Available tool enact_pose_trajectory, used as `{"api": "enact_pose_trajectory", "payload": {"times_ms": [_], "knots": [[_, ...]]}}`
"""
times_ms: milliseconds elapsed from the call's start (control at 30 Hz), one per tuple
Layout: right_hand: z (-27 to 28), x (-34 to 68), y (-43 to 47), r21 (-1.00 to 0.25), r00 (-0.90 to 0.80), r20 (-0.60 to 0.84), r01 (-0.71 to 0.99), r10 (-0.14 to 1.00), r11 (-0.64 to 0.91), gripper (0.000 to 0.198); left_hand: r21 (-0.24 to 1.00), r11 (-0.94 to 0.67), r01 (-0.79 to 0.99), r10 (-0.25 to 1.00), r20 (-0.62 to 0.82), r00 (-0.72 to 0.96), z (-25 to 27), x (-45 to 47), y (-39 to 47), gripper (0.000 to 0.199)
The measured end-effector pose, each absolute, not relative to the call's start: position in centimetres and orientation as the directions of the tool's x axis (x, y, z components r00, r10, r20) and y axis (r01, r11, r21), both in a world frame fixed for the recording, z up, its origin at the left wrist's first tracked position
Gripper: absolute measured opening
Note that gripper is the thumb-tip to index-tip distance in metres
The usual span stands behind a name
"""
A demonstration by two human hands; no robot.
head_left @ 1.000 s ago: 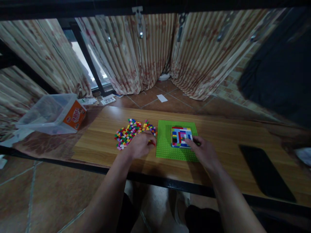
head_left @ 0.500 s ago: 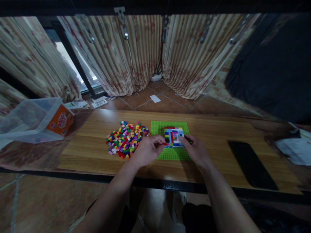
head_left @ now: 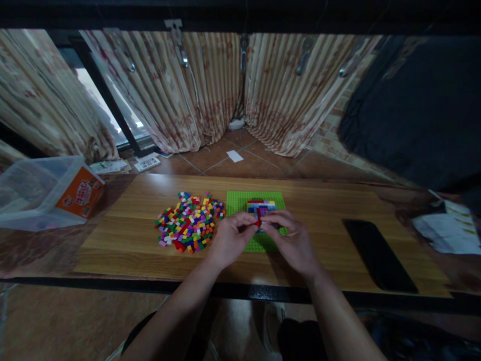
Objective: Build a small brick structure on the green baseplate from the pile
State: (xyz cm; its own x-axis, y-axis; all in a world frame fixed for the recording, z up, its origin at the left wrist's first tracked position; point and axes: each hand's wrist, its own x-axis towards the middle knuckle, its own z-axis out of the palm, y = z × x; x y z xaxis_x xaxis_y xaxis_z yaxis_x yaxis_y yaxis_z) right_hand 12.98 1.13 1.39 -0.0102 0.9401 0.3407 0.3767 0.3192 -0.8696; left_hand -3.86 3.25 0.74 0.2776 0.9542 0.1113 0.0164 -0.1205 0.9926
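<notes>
Between the fingertips of both hands is a small red toy brick (head_left: 258, 222), held over the near side of a multicoloured brick build (head_left: 262, 204). My left hand (head_left: 232, 234) pinches it from the left with thumb and forefinger. From the right, my right hand (head_left: 291, 235) closes its thumb and fingertips on the same brick. The build sits on a bright green studded baseplate (head_left: 235, 199), and my hands cover much of its near and right parts. Left of the baseplate lies a loose pile of coloured bricks (head_left: 195, 220).
The wooden board (head_left: 131, 235) carries everything. A black flat slab (head_left: 379, 255) lies on its right side. A clear plastic bin (head_left: 33, 193) with an orange label stands at the far left. Papers (head_left: 447, 228) lie beyond the right end, and curtains (head_left: 210, 100) hang behind.
My right hand has moved left from the build's right edge to meet my left hand at the red brick. The whole view has shifted slightly.
</notes>
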Motion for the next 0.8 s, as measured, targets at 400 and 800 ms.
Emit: {"api": "enact_pose_trajectory", "payload": {"times_ms": [400, 800], "knots": [[0.7, 13.7, 1.6, -0.811, -0.044, 0.371, 0.471, 0.927, 0.347, 0.012, 0.987, -0.146, 0.073, 0.965, 0.126, 0.231, 0.5, -2.5, 2.7, 0.007], [-0.4, 14.8, 1.3, -0.760, 0.045, 0.366, 0.590, 0.930, 0.271, 0.008, 0.943, -0.144, 0.299, 0.965, 0.066, 0.254, -0.8, -1.4, 0.4, 0.030]]}}
